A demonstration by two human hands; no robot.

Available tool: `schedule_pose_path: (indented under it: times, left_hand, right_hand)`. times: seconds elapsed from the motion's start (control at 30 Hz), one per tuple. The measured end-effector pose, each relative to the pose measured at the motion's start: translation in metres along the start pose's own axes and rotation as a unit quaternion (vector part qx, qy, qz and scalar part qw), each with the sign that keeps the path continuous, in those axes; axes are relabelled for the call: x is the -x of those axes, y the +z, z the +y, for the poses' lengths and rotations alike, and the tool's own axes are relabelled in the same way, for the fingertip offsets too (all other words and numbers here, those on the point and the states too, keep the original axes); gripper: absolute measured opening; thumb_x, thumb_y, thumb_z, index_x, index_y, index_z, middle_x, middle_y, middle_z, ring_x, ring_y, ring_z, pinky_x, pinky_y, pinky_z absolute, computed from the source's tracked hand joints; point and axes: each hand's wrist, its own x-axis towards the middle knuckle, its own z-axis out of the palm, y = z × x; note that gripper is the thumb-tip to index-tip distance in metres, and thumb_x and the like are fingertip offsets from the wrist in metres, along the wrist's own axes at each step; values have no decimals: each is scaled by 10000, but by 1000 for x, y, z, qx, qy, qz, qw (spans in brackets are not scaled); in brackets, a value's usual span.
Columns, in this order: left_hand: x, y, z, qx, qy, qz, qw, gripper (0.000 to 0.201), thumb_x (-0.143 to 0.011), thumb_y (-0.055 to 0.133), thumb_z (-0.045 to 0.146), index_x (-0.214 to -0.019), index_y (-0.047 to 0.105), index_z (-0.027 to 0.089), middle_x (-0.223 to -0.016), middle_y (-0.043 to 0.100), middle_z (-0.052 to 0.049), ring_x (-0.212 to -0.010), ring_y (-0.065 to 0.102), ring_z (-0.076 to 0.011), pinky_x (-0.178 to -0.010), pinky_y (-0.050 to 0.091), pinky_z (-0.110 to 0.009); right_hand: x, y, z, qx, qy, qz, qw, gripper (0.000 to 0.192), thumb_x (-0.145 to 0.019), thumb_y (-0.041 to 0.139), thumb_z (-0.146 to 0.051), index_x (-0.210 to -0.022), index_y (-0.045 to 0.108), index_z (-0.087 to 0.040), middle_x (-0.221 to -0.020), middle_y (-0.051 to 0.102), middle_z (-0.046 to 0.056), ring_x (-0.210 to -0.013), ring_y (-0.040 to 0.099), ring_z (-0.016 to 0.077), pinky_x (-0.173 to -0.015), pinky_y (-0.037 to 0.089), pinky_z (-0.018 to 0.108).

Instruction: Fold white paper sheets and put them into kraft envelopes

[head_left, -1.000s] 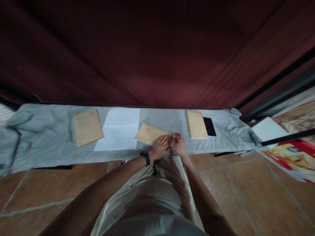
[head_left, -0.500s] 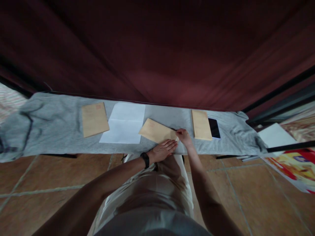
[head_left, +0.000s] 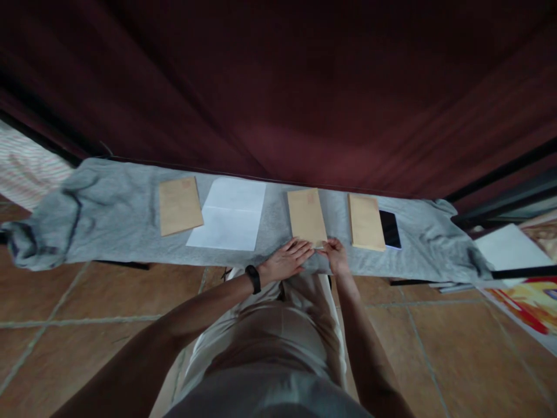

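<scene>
Envelope: we've got the middle envelope lying square on the grey cloth, near edge at both hands.
Left hand: flat, fingers spread, touching that edge.
Right hand: pinching the near corner (flap, probably).
Tip: we'd press flat, keep edges aligned.
Feel: stiff tan paper, soft wrinkly cloth.

A tan paper envelope lies flat on the grey cloth of the worktop, its long side running away from the person. A faint reddish mark shows near its far end. Its near short edge sits at the fingertips of both hands.
</scene>
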Motion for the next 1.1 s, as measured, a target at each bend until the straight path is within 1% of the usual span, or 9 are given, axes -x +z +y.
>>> schedule_pose_path:
  times: [0.17, 0.27, 0.37, 0.43, 0.5, 0.57, 0.63, 0.83, 1.1]
  left_hand:
    - [1, 7, 2, 5, -26, 10, 1000, 657, -1022, 458, 466, -1600, 319, 188, -1693, 273, -86, -1580, 197, -236, -1298, 131, -455]
    - [0, 11, 0, 6, -59, 13, 998, 674, -1024, 432, 519, -1583, 353, 150, -1682, 288, -123, -1567, 242, -260, -1286, 175, -468]
    - [-2, 16, -1, 1, -68, 9, 998, 691, -1022, 435, 527, -1577, 357, 123, -1673, 300, -147, -1555, 274, -271, -1280, 188, -479]
    - [-3, 18, -1, -3, -64, 6, 998, 702, -1021, 443, 521, -1582, 343, 112, -1678, 283, -150, -1558, 266, -273, -1282, 181, -478]
    - [-3, 19, 0, -4, -64, 5, 998, 712, -1021, 443, 517, -1587, 328, 101, -1681, 272, -153, -1560, 260, -272, -1284, 178, -477]
    - [-3, 19, 0, -3, -63, 5, 998, 716, -1019, 447, 516, -1588, 327, 98, -1679, 277, -156, -1560, 259, -272, -1284, 179, -475]
    - [-2, 19, 0, 1, -59, 6, 998, 711, -1012, 465, 515, -1584, 342, 111, -1675, 291, -155, -1560, 261, -274, -1285, 180, -475]
    - [-1, 18, -3, 24, -34, 9, 999, 714, -974, 553, 503, -1576, 373, 164, -1670, 318, -139, -1558, 266, -284, -1286, 176, -472]
    - [0, 18, -12, 30, 2, 14, 999, 720, -981, 548, 513, -1578, 355, 160, -1662, 339, -141, -1559, 264, -264, -1286, 158, -456]
  right_hand:
    - [4, 0, 3, 30, 11, -30, 999, 301, -791, 666, -480, -836, 535, -213, -753, 673, 19, -662, 681, 183, -623, 618, 339]
    - [7, -3, 3, 76, 10, -45, 996, 293, -800, 660, -474, -869, 570, -204, -730, 666, 10, -597, 652, 186, -575, 599, 350]
    - [13, -4, 3, 141, -13, -27, 989, 275, -820, 660, -412, -969, 618, -184, -774, 673, 32, -669, 665, 217, -659, 593, 381]
    - [18, -2, 4, 233, -84, 6, 969, 302, -859, 633, -351, -1099, 641, -168, -947, 704, 105, -870, 691, 265, -806, 580, 421]
    - [23, 1, 8, 324, -189, 22, 927, 359, -922, 562, -305, -1245, 626, -162, -1181, 678, 174, -1105, 649, 302, -948, 536, 460]
    - [29, 4, 12, 366, -279, -5, 888, 392, -979, 479, -278, -1338, 596, -170, -1347, 622, 188, -1264, 576, 302, -1045, 485, 482]
    - [34, 4, 18, 386, -332, -45, 860, 411, -1013, 423, -263, -1385, 574, -174, -1442, 579, 170, -1351, 520, 282, -1116, 432, 491]
    - [44, -2, 24, 461, -352, -91, 809, 474, -1035, 376, -239, -1486, 494, -152, -1564, 483, 167, -1456, 427, 268, -1202, 325, 511]
    - [53, -1, 20, 484, -346, -87, 799, 510, -1066, 331, -287, -1544, 435, -139, -1585, 461, 160, -1500, 369, 266, -1226, 279, 521]
